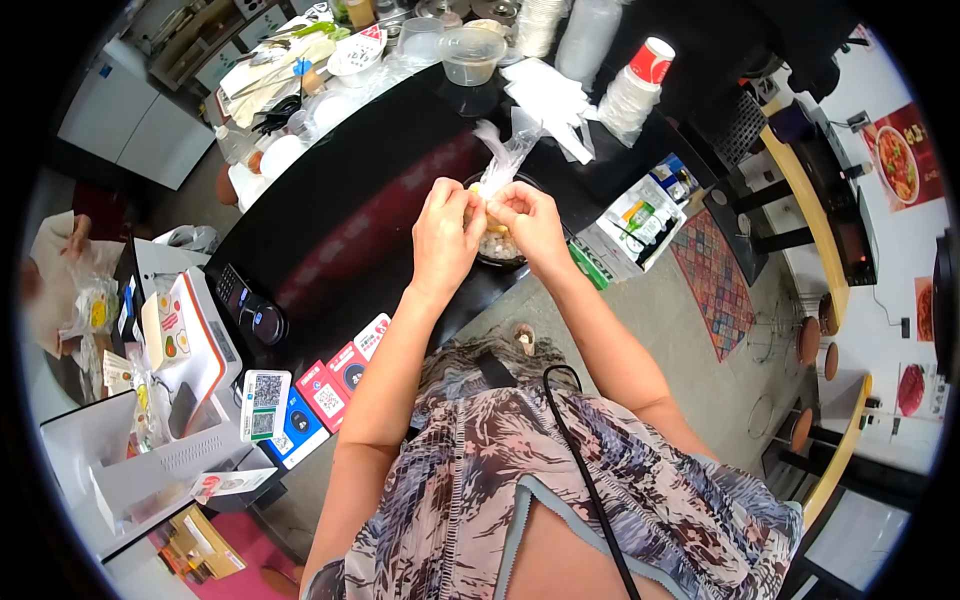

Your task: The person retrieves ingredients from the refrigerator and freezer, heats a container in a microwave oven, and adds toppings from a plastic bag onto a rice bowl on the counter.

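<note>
Over a dark bowl on the black counter, both hands meet at the neck of a clear plastic bag. My left hand pinches the bag from the left, fingers closed. From the right, my right hand pinches it too, its fingertips close to the left ones. The bag's loose top sticks up beyond the fingers. Something pale and lumpy shows in or above the bowl, partly hidden by the hands. A bit of yellow is visible at the fingertips.
Beyond the hands are a clear round container, white napkins and stacked cups. An open box stands right of the bowl. Payment signs and a black phone lie left. Another person's hand shows far left.
</note>
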Demonstrator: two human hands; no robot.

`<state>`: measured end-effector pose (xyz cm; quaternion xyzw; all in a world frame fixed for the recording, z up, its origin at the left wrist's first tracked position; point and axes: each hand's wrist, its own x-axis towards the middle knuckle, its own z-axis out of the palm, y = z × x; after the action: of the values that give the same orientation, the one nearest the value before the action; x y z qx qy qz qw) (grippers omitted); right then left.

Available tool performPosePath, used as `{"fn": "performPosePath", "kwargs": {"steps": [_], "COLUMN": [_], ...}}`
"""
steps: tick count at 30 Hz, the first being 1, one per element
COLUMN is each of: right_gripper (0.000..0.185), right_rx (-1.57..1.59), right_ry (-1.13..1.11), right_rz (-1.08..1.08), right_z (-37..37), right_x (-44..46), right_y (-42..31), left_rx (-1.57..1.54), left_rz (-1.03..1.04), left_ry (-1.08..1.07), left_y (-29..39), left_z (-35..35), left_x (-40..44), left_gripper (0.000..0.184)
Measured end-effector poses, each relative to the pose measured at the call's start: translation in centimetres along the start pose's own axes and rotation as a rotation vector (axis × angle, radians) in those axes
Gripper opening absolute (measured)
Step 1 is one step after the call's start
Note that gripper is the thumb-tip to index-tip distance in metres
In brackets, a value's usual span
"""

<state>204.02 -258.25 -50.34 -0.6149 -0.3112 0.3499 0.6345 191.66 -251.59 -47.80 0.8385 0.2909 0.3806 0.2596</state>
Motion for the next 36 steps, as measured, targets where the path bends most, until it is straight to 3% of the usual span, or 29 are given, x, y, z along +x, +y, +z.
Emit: {"fn": "performPosePath", "kwargs": {"steps": [6, 12, 17, 24, 30, 32, 33, 35, 36], "right_gripper": [0.006, 0.009, 0.011, 0.016, 0.017, 0.018, 0.018, 0.016, 0.016], "right_rx": [0.043, 0.171, 0.208, 0.099, -0.068, -0.447, -0.446, -0.645, -0.644], "right_ry": [0.058, 0.089, 0.077, -0.133, -0.289, -0.235, -0.233, -0.112, -0.110], "right_rz": [0.025, 0.151, 0.162, 0.274, 0.122, 0.006, 0.007, -0.256, -0.257], "right_z": [-0.4, -0.2, -0.4, -3.0, -4.2, -4.2, -4.0, -3.3, -3.1], "right_x": [-0.6, -0.9, -0.9, 0.1, 0.7, 0.2, 0.0, -0.3, -0.3], "right_y": [0.4, 1.2, 1.3, 0.6, 1.6, 0.3, 0.4, 0.5, 0.7], "left_rx": [0.024, 0.093, 0.017, -0.114, -0.098, 0.219, 0.219, 0.257, 0.257], "left_rz": [0.016, 0.083, -0.035, -0.135, -0.164, 0.134, 0.134, 0.217, 0.219], "left_ry": [-0.064, 0.044, 0.058, -0.021, -0.113, -0.082, -0.085, -0.111, -0.112], "left_y": [0.8, 0.5, 0.1, 0.1, 1.0, 1.4, 1.3, 0.9, 0.6], "left_z": [1.0, 2.2, 2.8, 2.4, 1.8, 1.6, 1.8, 2.4, 2.7], "left_x": [0.4, 0.3, -0.1, -0.7, -0.9, -0.7, -0.7, -0.4, -0.4], "left_gripper": [0.014, 0.012, 0.010, 0.009, 0.008, 0.010, 0.010, 0.012, 0.012]}}
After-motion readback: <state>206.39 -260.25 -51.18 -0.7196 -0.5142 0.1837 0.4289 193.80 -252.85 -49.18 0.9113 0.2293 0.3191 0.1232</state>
